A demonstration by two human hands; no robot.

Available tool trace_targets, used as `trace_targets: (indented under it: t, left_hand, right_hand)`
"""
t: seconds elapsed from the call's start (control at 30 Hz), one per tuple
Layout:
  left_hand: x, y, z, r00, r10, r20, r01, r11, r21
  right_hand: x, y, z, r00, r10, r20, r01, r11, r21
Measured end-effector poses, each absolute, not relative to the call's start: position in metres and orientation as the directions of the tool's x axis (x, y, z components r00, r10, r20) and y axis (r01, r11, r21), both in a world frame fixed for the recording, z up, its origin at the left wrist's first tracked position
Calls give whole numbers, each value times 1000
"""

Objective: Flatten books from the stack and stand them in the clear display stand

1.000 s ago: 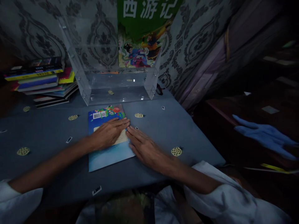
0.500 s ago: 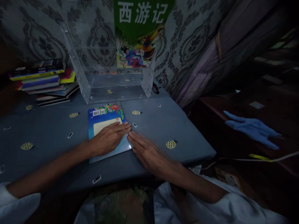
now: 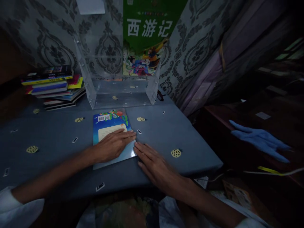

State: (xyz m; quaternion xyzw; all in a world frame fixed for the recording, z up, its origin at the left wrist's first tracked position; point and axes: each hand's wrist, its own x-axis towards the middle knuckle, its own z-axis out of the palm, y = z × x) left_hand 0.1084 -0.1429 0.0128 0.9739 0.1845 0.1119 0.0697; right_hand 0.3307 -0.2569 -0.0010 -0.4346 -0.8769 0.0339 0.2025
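Note:
A thin blue book (image 3: 100,128) with a barcode and colourful drawings along its top lies flat on the table, back cover up. My left hand (image 3: 114,145) rests across it, palm down, fingers stretched toward the book's right edge and covering part of a cream text panel. Close by, my right hand (image 3: 156,163) lies with extended fingers, its tips at the lower right edge of the book. Neither hand grasps anything.
Behind the book stands a clear acrylic rack (image 3: 123,100); a green book (image 3: 147,41) shows above it. Stacked books (image 3: 54,87) sit at the left. Dark-framed glasses (image 3: 161,95) lie beside the rack. Off the table's right edge, a blue glove (image 3: 260,139) rests on a dark red surface.
The view has tilted up slightly and shifted left. My right hand has drawn a little down and away from the left hand's fingertips; the left stays on the book.

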Motion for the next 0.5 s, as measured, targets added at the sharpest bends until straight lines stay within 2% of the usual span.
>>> trace_targets:
  t: [0.1, 0.3, 0.5]
  left_hand:
    - [108, -128, 11, 893, 415, 173, 387, -905, 174]
    - [100, -86, 16, 810, 572, 131, 556, -819, 142]
    - [53, -65, 21, 637, 768, 74, 747, -638, 187]
  right_hand:
    - [332, -253, -3, -534, 765, 360, 738, 630, -244]
    - [336, -243, 1, -542, 752, 375, 726, 644, -243]
    - [331, -223, 5, -581, 731, 359, 698, 674, -243]
